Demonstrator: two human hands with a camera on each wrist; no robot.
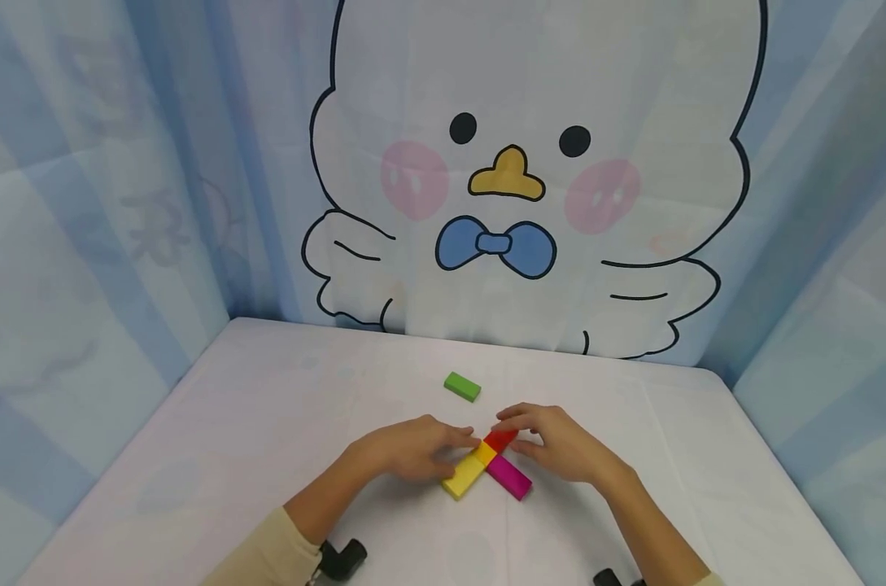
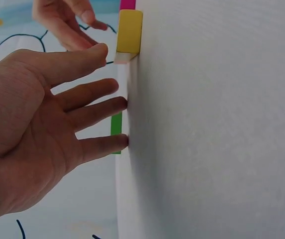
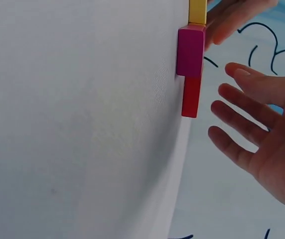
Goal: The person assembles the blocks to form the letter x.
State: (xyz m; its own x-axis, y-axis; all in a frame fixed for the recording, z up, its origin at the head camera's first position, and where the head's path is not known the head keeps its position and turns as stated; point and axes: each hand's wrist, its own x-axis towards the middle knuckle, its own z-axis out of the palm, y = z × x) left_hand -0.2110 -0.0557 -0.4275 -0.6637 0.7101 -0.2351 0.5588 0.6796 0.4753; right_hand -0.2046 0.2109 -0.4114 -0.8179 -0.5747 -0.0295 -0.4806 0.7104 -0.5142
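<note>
Several coloured blocks lie together on the table in the head view: a yellow block [image 1: 463, 477], a magenta block [image 1: 510, 478] and a red block [image 1: 499, 440], meeting at a small orange-yellow patch. My left hand [image 1: 421, 449] is beside the yellow block, its fingers spread. In the left wrist view its thumb is close to the end of that yellow block [image 2: 129, 31] and nothing is in the palm. At the red block's far end is my right hand [image 1: 560, 443], fingers loosely extended. The right wrist view has a gap between those fingers and the red block [image 3: 191, 97].
A green block [image 1: 462, 387] lies farther back, apart from the others. The white tabletop [image 1: 325, 374] ends at a curtain [image 1: 443, 301] with a cartoon bird, and more curtain hangs along both sides. A black wrist device [image 1: 343, 560] sits by the left sleeve.
</note>
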